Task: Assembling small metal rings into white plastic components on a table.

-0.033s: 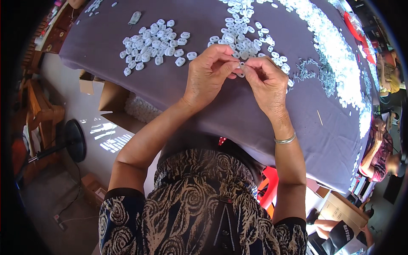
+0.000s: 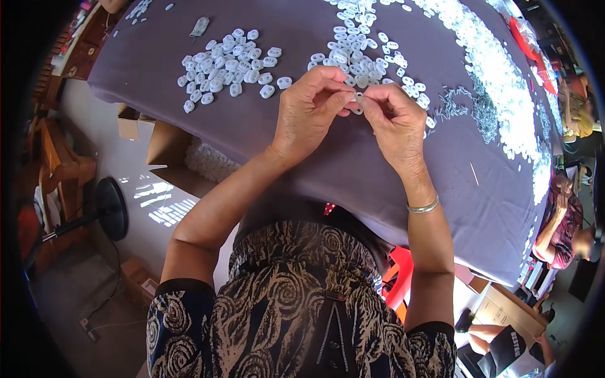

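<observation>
The left hand (image 2: 309, 112) and right hand (image 2: 400, 126) are pinching a small white piece (image 2: 357, 106) above the grey cloth (image 2: 384, 186); the grip is partly hiding it, leaving its exact form unclear. A loose cluster of white two-hole pieces (image 2: 232, 65) is lying to the left; a thin stick (image 2: 474, 174) is lying to the right.

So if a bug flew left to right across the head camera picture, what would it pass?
Round black thing on a pole → left-hand pile of white pieces → left hand → small white piece → right hand → thin stick.
</observation>
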{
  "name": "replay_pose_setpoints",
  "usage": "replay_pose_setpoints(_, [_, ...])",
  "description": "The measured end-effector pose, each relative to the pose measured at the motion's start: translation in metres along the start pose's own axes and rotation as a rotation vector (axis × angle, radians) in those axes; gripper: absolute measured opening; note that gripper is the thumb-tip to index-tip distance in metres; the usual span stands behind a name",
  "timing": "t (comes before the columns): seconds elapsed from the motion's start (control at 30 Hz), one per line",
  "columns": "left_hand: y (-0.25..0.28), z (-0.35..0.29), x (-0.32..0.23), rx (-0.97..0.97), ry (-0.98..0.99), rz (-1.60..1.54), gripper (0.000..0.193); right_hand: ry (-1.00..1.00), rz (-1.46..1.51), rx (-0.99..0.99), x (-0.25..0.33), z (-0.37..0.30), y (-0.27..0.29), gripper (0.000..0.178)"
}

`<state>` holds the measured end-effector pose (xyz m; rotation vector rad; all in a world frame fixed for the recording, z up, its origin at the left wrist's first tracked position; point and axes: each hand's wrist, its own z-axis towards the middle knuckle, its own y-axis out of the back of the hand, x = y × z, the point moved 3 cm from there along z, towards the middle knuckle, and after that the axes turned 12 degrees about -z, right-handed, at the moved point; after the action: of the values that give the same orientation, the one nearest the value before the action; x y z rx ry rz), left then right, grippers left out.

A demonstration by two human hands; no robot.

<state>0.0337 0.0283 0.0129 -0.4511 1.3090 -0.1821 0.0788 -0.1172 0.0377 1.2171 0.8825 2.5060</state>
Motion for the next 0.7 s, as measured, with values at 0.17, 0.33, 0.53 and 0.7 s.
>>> replay_pose_setpoints(0.17, [-0.003,0.0,0.001,0.081,-0.123,0.011,0.023,-0.274,0.451,0.16,-0.002,0.001,-0.001,0.005])
replay_pose_setpoints(0.33, [-0.003,-0.002,0.001,0.117,-0.095,0.086,0.027,-0.396,0.454,0.189,-0.005,0.0,0.002,0.004])
replay_pose_setpoints(0.53, [-0.001,-0.001,0.003,0.095,-0.007,0.002,0.027,-0.434,0.508,0.187,-0.009,-0.002,-0.002,0.004])
replay_pose_setpoints(0.7, [0.002,0.001,0.002,0.094,0.032,0.024,0.025,-0.396,0.491,0.155,-0.009,-0.005,-0.005,0.004])
